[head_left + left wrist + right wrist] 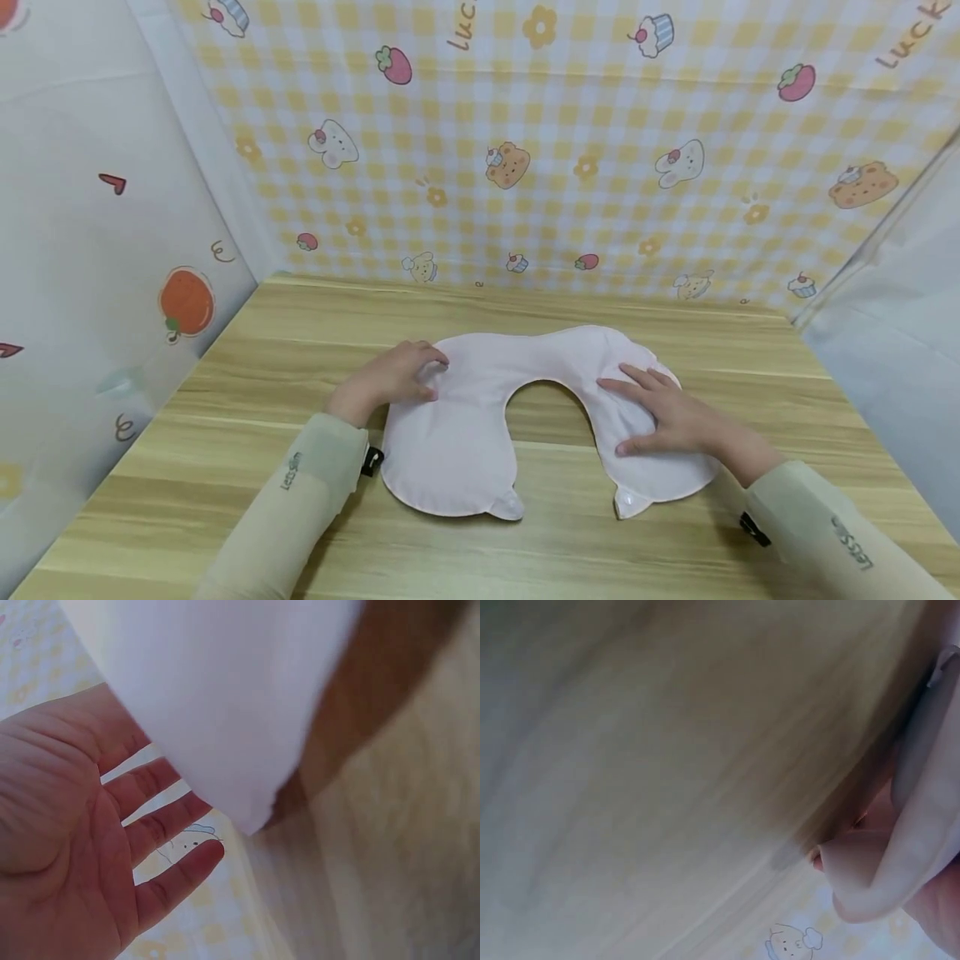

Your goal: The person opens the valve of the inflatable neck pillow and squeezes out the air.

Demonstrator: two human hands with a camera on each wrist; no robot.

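A pale pink U-shaped neck pillow lies spread on the wooden table, its curve toward the patterned backdrop and its two ends toward the person. Laying it out looks largely done: both lobes are down and the full outline shows. Soft creases run through the fabric near both hands, so some smoothing seems left. The left-end tab and right-end tab stand well apart, not fastened together.

Neither grip appears to clasp anything. The left hand is at the pillow's upper left edge, thumb and forefinger well parted over the fabric; the left wrist view shows its fingers extended, partly behind the cloth. The right hand rests wide on the right lobe, fingers spread and thumb held away. The right wrist view is too blurred and cropped to add to that.
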